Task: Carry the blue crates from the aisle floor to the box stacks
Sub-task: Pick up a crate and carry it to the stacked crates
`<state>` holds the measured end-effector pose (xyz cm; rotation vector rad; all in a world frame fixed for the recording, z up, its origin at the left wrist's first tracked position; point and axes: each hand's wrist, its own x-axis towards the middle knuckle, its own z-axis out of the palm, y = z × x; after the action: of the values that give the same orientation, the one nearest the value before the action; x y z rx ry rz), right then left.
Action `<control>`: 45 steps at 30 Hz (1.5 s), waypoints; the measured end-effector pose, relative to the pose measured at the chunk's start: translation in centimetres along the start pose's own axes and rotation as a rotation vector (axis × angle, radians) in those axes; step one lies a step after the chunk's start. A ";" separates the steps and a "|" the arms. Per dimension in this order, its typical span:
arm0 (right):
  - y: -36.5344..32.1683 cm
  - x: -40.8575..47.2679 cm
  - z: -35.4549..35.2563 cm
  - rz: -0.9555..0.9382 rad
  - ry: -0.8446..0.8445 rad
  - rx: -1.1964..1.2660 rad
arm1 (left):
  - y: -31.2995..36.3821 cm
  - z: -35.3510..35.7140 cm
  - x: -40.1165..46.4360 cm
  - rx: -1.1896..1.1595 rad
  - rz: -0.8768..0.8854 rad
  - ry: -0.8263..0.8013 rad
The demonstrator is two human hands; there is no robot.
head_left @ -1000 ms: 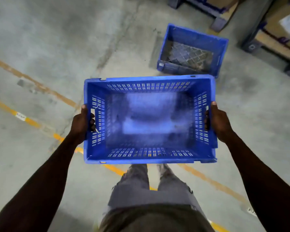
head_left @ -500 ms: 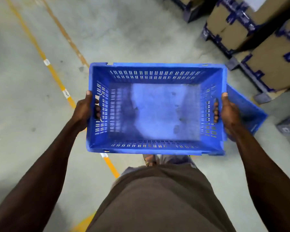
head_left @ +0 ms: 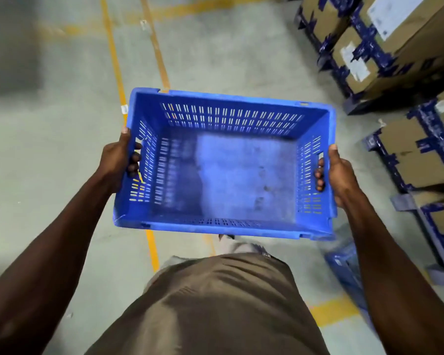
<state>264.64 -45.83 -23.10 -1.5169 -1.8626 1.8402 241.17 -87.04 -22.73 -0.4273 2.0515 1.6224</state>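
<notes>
Now the box stacks [head_left: 385,47] are sliding closer at far right as both hands, left hand [head_left: 117,160] and right hand [head_left: 340,172], are gripping the empty blue crate [head_left: 226,162] by its handle slots at waist height; delivery looks near.

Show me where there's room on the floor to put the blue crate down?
Bare concrete lies left of the orange floor lines. The right side is crowded: taped cardboard boxes on pallets, and another blue crate by the right arm.
</notes>
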 end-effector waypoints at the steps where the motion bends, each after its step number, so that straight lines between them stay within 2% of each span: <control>1: -1.9 1.8 1.7 -0.005 -0.012 -0.003 | 1.9 -0.4 1.9 -0.019 0.009 0.009; 7: -13.9 11.6 13.2 -0.056 -0.061 -0.062 | 10.8 -3.7 13.2 -0.070 0.016 0.102; 16: -30.5 27.5 37.0 -0.167 -0.060 -0.197 | 21.5 -10.3 38.5 -0.142 0.005 0.195; 26: -49.5 39.5 57.7 -0.212 -0.049 -0.130 | 41.9 -19.1 62.8 -0.144 0.120 0.159; 33: -58.4 52.6 71.6 -0.187 -0.043 -0.076 | 52.7 -20.5 82.4 -0.098 0.147 0.152; 39: -68.6 60.1 81.7 -0.154 -0.051 -0.075 | 63.6 -22.8 95.3 -0.082 0.135 0.147; 45: -78.7 68.5 91.9 -0.159 -0.010 -0.036 | 73.4 -24.4 111.2 -0.080 0.121 0.074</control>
<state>125.61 -43.38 -20.12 -1.3291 -1.9687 1.7556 105.70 -86.59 -19.83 -0.4033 2.1076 1.7899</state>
